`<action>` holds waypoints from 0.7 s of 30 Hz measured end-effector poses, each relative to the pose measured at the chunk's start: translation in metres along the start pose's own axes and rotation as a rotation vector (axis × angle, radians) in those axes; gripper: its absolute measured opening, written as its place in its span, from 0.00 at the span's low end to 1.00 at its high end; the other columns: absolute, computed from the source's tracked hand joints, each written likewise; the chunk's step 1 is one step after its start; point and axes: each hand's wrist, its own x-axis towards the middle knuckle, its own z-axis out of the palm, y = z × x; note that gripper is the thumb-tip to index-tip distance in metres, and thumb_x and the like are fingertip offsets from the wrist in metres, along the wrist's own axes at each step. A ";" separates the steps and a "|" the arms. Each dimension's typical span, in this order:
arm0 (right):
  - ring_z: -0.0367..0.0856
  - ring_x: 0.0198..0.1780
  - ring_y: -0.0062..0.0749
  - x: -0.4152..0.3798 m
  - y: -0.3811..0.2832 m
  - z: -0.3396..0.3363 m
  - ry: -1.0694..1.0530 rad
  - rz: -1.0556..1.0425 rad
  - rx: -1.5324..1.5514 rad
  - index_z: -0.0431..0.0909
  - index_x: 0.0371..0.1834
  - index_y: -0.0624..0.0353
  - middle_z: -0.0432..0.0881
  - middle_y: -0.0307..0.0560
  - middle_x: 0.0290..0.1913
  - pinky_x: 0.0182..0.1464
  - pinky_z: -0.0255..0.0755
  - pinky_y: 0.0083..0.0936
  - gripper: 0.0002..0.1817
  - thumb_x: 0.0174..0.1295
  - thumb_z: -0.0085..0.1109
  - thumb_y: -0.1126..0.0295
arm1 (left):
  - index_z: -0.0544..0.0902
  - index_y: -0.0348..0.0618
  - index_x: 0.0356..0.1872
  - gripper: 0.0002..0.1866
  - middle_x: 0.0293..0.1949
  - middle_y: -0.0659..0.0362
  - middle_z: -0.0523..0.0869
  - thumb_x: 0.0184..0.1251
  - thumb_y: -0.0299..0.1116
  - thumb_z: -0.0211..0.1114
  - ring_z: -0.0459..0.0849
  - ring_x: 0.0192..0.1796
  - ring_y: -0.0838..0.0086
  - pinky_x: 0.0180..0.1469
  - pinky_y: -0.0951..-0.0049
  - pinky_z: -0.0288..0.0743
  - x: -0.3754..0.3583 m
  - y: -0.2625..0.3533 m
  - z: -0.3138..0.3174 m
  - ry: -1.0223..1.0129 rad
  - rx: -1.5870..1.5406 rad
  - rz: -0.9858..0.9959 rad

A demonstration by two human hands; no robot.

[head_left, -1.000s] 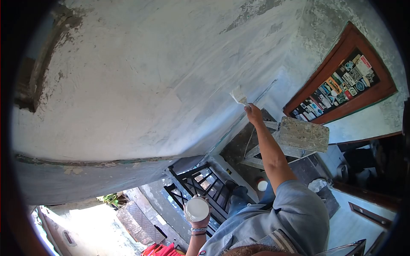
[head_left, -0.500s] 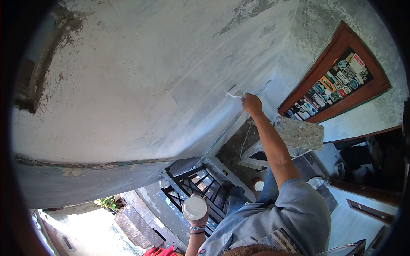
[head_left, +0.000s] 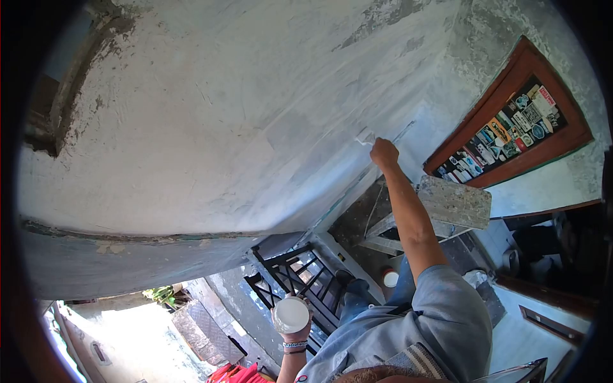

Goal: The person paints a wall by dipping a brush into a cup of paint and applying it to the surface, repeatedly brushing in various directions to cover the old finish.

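Note:
My right hand [head_left: 384,153] is stretched out to the wall, its fingers closed round a putty knife [head_left: 366,138]. The light-coloured blade lies against the whitish, patchily smeared wall [head_left: 191,140], near its lower edge and the corner. Low in the view, my left hand [head_left: 297,335] grips a round tub [head_left: 292,315] from below and behind. The tub's white round face points up towards me, and a beaded bracelet and a dark band circle that wrist.
A rough, paint-spattered plank stand [head_left: 454,201] is below my right arm. Behind it hangs a brown-framed panel [head_left: 504,131] covered in stickers. Black metal railing [head_left: 316,274] stands beyond the tub. A small bucket [head_left: 391,277] sits on the floor by my legs.
The whole view has shifted slightly, with most things a little further right. My right hand keeps the putty knife at the wall, its blade turned a little. The left hand still holds the tub.

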 end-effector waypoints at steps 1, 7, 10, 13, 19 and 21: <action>0.84 0.48 0.50 -0.004 -0.005 -0.019 0.014 -0.018 -0.002 0.80 0.46 0.59 0.84 0.55 0.45 0.47 0.79 0.44 0.13 0.63 0.57 0.64 | 0.78 0.45 0.59 0.36 0.51 0.53 0.85 0.67 0.66 0.49 0.82 0.55 0.53 0.41 0.55 0.84 -0.001 0.000 -0.001 -0.006 -0.003 0.000; 0.83 0.46 0.56 -0.027 0.036 -0.030 0.187 -0.014 0.094 0.80 0.46 0.61 0.84 0.58 0.40 0.47 0.76 0.48 0.14 0.66 0.54 0.63 | 0.78 0.47 0.60 0.34 0.52 0.53 0.85 0.68 0.66 0.51 0.83 0.56 0.53 0.43 0.55 0.84 0.006 -0.004 -0.002 0.023 -0.008 0.024; 0.82 0.39 0.52 0.000 0.048 0.016 0.210 0.062 0.280 0.79 0.45 0.63 0.84 0.55 0.36 0.42 0.75 0.45 0.16 0.67 0.55 0.60 | 0.78 0.48 0.60 0.34 0.52 0.53 0.85 0.68 0.66 0.51 0.83 0.56 0.53 0.43 0.54 0.84 0.015 -0.003 -0.002 -0.010 -0.020 0.011; 0.80 0.31 0.42 0.002 0.044 0.040 0.219 0.108 0.895 0.78 0.43 0.64 0.81 0.49 0.31 0.37 0.73 0.39 0.18 0.68 0.56 0.57 | 0.77 0.47 0.61 0.35 0.53 0.52 0.84 0.68 0.67 0.50 0.82 0.57 0.52 0.44 0.54 0.84 0.017 -0.001 0.000 -0.053 -0.029 -0.008; 0.81 0.36 0.36 -0.003 0.031 0.091 0.111 -0.080 0.860 0.77 0.53 0.65 0.82 0.46 0.34 0.41 0.73 0.35 0.23 0.71 0.53 0.54 | 0.77 0.47 0.61 0.37 0.53 0.51 0.83 0.68 0.68 0.50 0.80 0.58 0.51 0.43 0.53 0.84 0.014 0.000 0.001 -0.048 -0.017 -0.013; 0.85 0.47 0.45 0.002 0.045 0.109 0.192 -0.004 0.535 0.76 0.60 0.63 0.85 0.56 0.45 0.48 0.74 0.42 0.24 0.71 0.51 0.55 | 0.77 0.46 0.61 0.37 0.53 0.51 0.83 0.67 0.68 0.50 0.81 0.57 0.51 0.43 0.53 0.84 0.010 0.000 0.002 -0.047 -0.011 -0.005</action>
